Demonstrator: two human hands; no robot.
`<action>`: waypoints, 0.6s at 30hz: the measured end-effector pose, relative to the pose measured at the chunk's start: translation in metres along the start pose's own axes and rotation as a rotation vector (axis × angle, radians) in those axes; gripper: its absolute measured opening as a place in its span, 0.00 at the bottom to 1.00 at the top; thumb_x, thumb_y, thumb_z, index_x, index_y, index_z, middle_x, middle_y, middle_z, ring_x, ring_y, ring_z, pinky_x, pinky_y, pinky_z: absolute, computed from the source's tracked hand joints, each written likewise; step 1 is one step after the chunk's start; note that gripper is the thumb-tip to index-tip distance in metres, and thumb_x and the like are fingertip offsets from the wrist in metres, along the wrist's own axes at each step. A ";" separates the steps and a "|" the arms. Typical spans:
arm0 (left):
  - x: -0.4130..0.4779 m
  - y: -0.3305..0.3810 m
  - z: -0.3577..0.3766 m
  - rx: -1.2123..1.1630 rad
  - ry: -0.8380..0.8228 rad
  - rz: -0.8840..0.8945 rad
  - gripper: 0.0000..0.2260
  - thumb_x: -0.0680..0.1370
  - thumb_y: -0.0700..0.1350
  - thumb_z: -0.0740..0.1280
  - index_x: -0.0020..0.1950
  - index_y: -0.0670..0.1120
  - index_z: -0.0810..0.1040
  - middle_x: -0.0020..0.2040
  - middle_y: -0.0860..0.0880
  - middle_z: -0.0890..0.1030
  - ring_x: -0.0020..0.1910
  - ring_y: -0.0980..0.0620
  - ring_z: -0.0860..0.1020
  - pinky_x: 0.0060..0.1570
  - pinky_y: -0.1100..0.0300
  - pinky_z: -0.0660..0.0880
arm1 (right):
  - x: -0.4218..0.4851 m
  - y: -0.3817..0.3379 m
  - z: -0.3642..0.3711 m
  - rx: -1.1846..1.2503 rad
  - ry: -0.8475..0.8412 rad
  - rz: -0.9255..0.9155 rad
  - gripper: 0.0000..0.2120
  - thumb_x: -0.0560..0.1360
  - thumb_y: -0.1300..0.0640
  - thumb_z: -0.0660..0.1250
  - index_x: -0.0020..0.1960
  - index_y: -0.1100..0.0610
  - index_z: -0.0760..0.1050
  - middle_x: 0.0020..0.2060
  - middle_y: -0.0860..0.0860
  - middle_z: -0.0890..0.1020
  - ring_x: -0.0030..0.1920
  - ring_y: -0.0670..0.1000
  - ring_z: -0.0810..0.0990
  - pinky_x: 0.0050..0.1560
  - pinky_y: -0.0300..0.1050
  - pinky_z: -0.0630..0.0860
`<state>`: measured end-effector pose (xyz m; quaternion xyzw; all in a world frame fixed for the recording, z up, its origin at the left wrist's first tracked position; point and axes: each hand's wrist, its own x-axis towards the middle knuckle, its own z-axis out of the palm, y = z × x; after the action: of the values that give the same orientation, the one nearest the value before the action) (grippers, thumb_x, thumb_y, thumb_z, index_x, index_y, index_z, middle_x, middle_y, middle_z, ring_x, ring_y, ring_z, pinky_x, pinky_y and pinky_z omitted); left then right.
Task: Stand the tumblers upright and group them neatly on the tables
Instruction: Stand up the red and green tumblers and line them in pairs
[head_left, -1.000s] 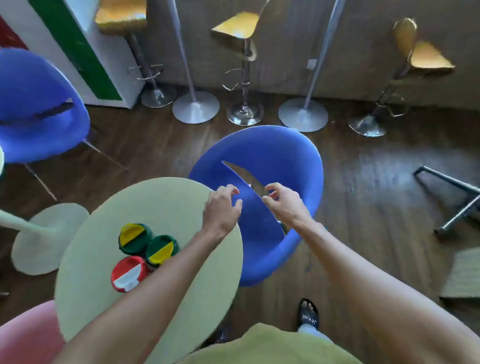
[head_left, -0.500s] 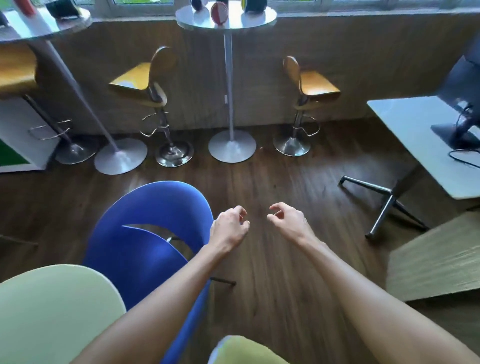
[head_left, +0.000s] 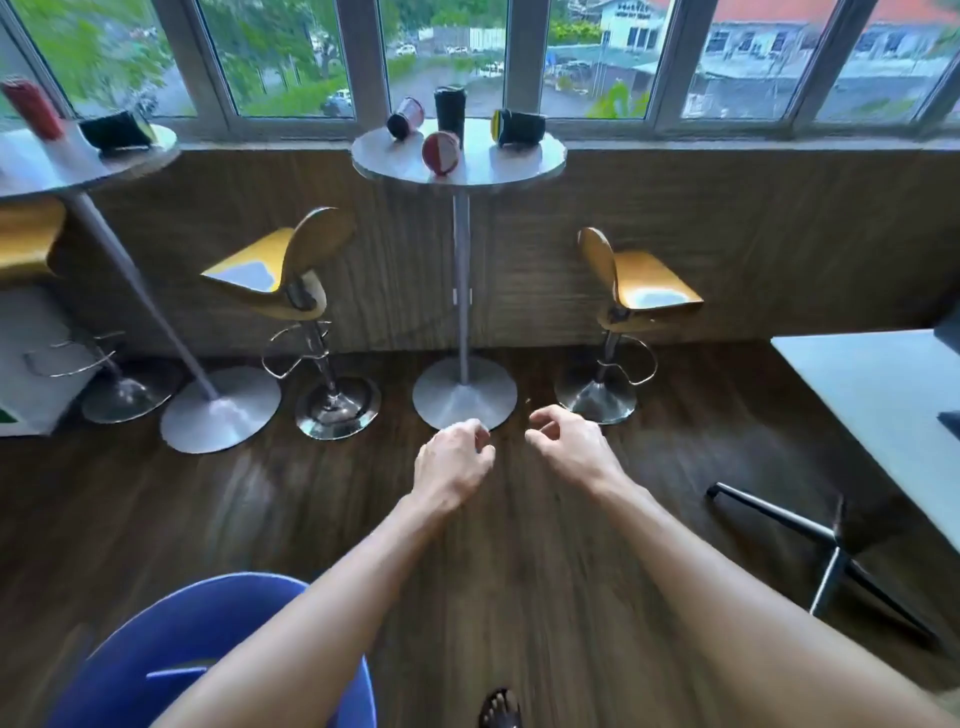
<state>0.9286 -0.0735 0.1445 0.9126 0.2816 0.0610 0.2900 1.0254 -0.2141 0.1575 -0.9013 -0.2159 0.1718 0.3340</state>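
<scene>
- The camera is looking higher than half a second ago: a row of windows is now filling the top of the frame, and the pale green table is no longer showing in the lower left corner.
- The blue chair is now sitting lower, against the bottom left edge.
- The left hand and right hand are still hanging side by side at centre frame over the wooden floor, fingers loosely curled and holding nothing.
- The tall round table is standing at upper centre, its top now fully in view and carrying four tumblers.
- A dark tumbler is standing upright at the back of that top.
- A pinkish tumbler is lying on its side just left of it.
- A yellow-lidded tumbler is lying on its side to the right.
- A red-and-white-lidded tumbler is lying at the front, lid facing the camera.
- A second table at the upper left edge is holding a blurred red tumbler and a black tumbler lying on its side.
- The inside of every tumbler is hidden.
- A left bar stool and a right bar stool are flanking the round table's post.
</scene>
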 end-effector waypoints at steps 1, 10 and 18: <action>0.026 0.004 -0.009 -0.005 0.016 -0.002 0.11 0.77 0.49 0.65 0.57 0.50 0.80 0.56 0.51 0.84 0.57 0.48 0.80 0.56 0.55 0.75 | 0.025 -0.010 -0.008 0.003 0.008 -0.013 0.16 0.75 0.46 0.66 0.61 0.47 0.77 0.51 0.47 0.84 0.55 0.52 0.81 0.58 0.51 0.77; 0.240 0.030 -0.088 -0.001 0.150 -0.004 0.10 0.77 0.49 0.66 0.57 0.52 0.80 0.53 0.53 0.84 0.57 0.49 0.80 0.54 0.57 0.73 | 0.241 -0.097 -0.056 0.054 0.041 -0.142 0.14 0.74 0.45 0.66 0.59 0.46 0.77 0.46 0.43 0.82 0.53 0.51 0.81 0.58 0.51 0.77; 0.426 0.051 -0.148 0.003 0.305 0.025 0.10 0.78 0.50 0.66 0.58 0.50 0.80 0.53 0.50 0.84 0.55 0.47 0.81 0.53 0.55 0.75 | 0.434 -0.169 -0.089 0.091 0.050 -0.287 0.16 0.76 0.47 0.66 0.62 0.49 0.77 0.47 0.46 0.82 0.53 0.52 0.81 0.58 0.52 0.77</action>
<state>1.2673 0.1998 0.2731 0.8966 0.3112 0.2023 0.2417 1.3874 0.0730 0.2644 -0.8491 -0.3260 0.1094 0.4009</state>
